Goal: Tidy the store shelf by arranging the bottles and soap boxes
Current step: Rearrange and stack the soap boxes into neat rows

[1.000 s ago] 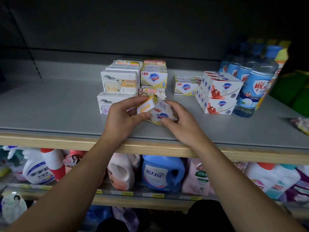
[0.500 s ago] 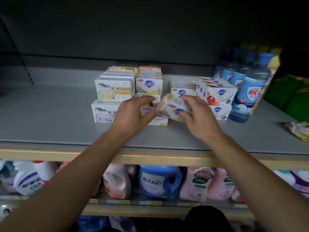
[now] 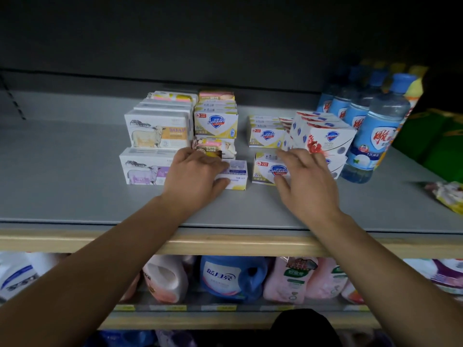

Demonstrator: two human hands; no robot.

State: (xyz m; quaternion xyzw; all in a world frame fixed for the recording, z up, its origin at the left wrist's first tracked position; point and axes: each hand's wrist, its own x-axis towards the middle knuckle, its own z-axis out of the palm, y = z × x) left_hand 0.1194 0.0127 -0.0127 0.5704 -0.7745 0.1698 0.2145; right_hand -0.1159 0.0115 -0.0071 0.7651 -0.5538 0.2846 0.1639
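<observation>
On the grey shelf [image 3: 75, 176] stand stacks of soap boxes: sheep-print boxes [image 3: 157, 132], yellow Safeguard boxes [image 3: 216, 123] and red-print Safeguard boxes [image 3: 325, 136]. Blue-capped bottles [image 3: 378, 136] line the right. My left hand [image 3: 195, 174] grips a small white and yellow soap box [image 3: 236, 175] standing on the shelf, fingers on top and thumb in front. My right hand [image 3: 305, 179] holds a yellow Safeguard soap box [image 3: 266, 169], which rests on the shelf in front of a row of the same boxes [image 3: 265, 136].
A pink-wrapped soap [image 3: 213, 149] lies behind my left hand. Green packs [image 3: 438, 139] and a loose packet [image 3: 448, 196] sit at the far right. Detergent jugs [image 3: 233, 276] fill the lower shelf. The left part of the upper shelf is bare.
The two boxes held together near the shelf front have been separated. My right hand carried the Safeguard box right and back onto the shelf; my left hand set the other box down beside the sheep boxes.
</observation>
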